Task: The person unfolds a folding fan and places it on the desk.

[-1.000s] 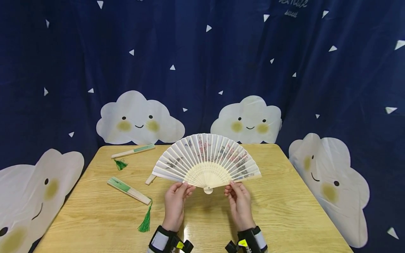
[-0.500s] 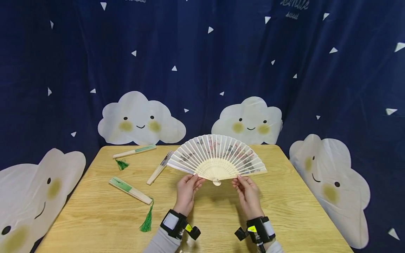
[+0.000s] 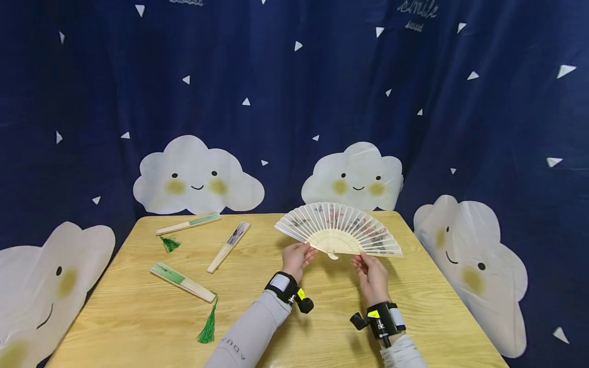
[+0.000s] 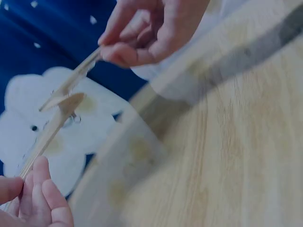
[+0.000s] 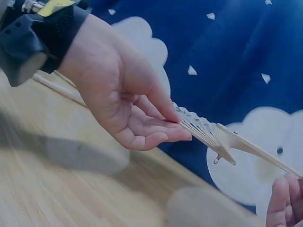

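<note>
A spread folding fan (image 3: 338,230), pale with flower and butterfly prints, is held above the right half of the table. My left hand (image 3: 296,261) pinches its left outer rib between thumb and fingers. On the other side, my right hand (image 3: 371,276) pinches the right outer rib near the pivot. Seen from the right wrist, the ribs (image 5: 201,135) run from my thumb and fingers to the pivot with its small metal ring. In the left wrist view the fan's guard sticks (image 4: 54,125) appear edge-on between both hands.
Three folded fans lie on the left of the wooden table (image 3: 138,317): a green one at the back (image 3: 188,224), a green one with a tassel in front (image 3: 183,282), and a printed one (image 3: 228,247). A dark blue curtain (image 3: 276,66) hangs behind.
Both hands have carried the spread fan to the right and farther from me, lowering its tilt. The printed folded fan, partly covered before, is now fully visible.
</note>
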`<state>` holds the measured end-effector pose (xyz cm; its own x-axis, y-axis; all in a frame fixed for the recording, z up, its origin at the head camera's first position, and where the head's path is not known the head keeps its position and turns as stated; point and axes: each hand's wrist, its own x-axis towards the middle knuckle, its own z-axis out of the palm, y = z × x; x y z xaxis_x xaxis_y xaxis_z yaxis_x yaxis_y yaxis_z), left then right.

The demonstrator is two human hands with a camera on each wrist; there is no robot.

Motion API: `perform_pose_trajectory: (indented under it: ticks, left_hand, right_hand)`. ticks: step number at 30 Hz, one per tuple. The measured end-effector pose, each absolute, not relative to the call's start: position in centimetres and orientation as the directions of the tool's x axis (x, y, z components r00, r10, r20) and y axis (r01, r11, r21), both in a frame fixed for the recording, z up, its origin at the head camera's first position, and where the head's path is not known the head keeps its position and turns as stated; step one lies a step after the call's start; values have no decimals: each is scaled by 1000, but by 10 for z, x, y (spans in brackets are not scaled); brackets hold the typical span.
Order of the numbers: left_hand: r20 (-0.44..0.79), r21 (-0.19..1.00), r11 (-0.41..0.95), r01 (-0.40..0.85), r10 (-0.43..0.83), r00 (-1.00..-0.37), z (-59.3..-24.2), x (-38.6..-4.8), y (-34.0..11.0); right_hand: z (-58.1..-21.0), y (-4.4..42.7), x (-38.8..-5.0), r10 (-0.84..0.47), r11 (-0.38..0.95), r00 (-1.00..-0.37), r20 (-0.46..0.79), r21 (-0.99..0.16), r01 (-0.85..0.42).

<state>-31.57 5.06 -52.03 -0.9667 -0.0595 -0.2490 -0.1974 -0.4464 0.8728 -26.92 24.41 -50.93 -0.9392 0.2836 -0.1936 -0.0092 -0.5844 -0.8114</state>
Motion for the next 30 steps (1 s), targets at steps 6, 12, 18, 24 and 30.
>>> perform_pose_trajectory:
  ticks: [6,12,18,24,30]
  left_hand:
    - [-341,847,-440,-297,-21,-940,-536,-331,74]
    - [-412,810,-461,-363,-7,-911,-542,-335,95]
    - [-465,800,-426,-423,4,-885,-549,-342,112]
    - [-493,780,-425,-460,36,-869,-553,-356,121]
    - [-485,806,-384,-451,10,-874,-546,-369,118]
  right_hand:
    - [-528,260,-268,310,-598,-915,-258,-801,23]
    - [-544,279,-262,349,-636,-882,-316,-772,25]
    - [-552,297,-257,340,-697,-867,-365,-716,28]
    - [-550,307,-261,292,-708,-873,-390,-702,77]
    - [-538,311,-279,260,-706,-883,-391,-701,103]
